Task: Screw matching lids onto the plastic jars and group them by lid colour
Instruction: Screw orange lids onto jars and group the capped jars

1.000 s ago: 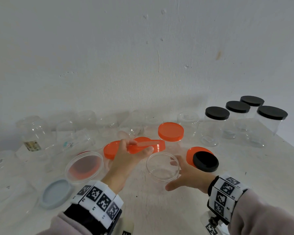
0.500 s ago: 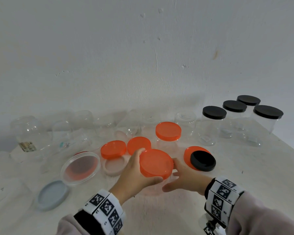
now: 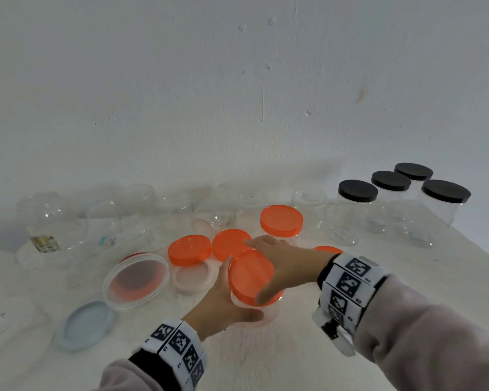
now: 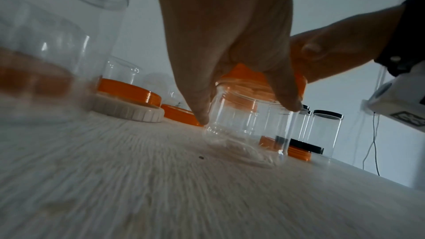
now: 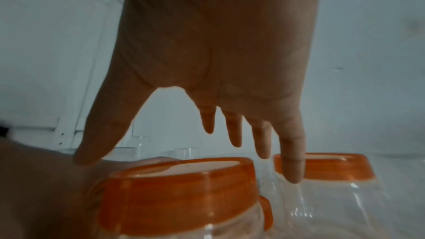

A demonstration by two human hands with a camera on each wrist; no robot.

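Near edge: bare table (image 3: 266,362) in front of both wrists, open for approach.
Centre: taken up by clear jar (image 4: 243,121) with orange lid (image 3: 250,273), left hand (image 3: 223,303) round the jar wall, right hand (image 3: 283,266) spread over the lid.
Left of centre: blocked by loose orange lids (image 3: 189,249), a white ring lid (image 3: 191,279), a wide clear tub (image 3: 136,280) and a grey lid (image 3: 85,324).
Back wall: crowded row of open clear jars (image 3: 141,201).
Far right: cluster of black-lidded jars (image 3: 357,210); bare strip of table in front of it.
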